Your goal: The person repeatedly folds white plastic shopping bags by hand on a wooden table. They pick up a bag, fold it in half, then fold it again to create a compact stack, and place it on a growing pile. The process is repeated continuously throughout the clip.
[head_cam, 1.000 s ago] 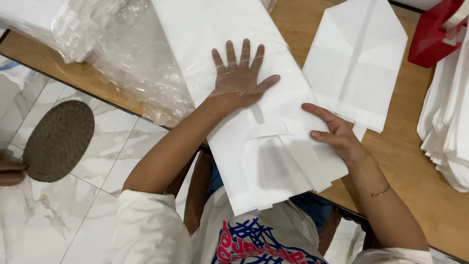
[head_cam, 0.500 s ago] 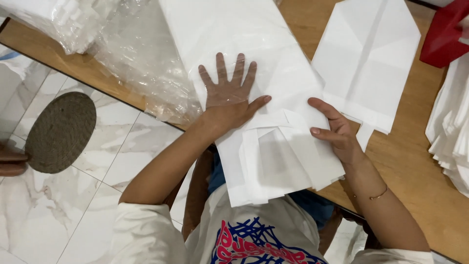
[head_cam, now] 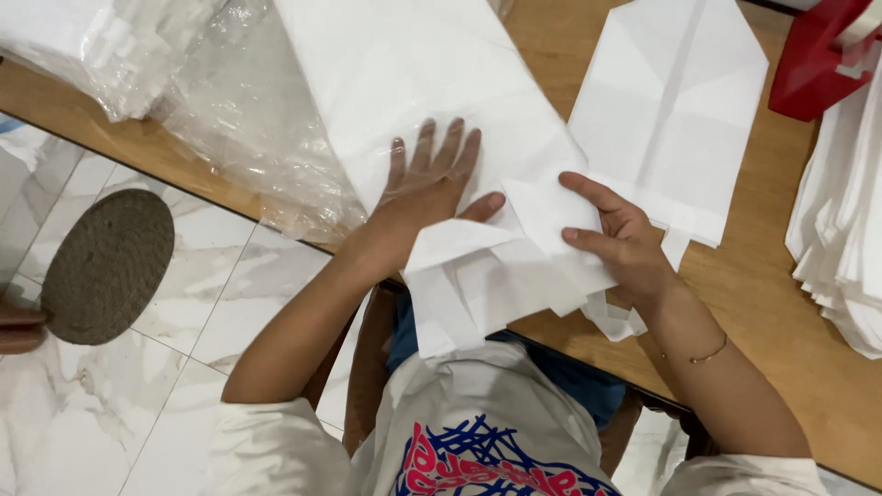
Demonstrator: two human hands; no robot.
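Observation:
A large white paper sheet [head_cam: 413, 83] lies on the wooden table [head_cam: 763, 303]. Its near end [head_cam: 487, 276] is folded into flaps that hang over the table's edge. My left hand [head_cam: 427, 197] presses flat on the sheet with fingers spread, just above the folds. My right hand [head_cam: 620, 239] rests on the right side of the folded part, fingers on a flap and pushing it toward the left hand. A second, folded white paper piece [head_cam: 675, 110] lies to the right of the sheet.
Crumpled clear plastic wrap [head_cam: 248, 119] lies at the table's left. A stack of white paper [head_cam: 845, 230] sits at the right edge, a red object [head_cam: 818, 55] at the top right. A round woven mat [head_cam: 106, 266] lies on the tiled floor.
The near end of the sheet has been folded up more, with flaps now raised. My right hand has moved left onto the fold. My left hand has stayed pressed flat on the sheet.

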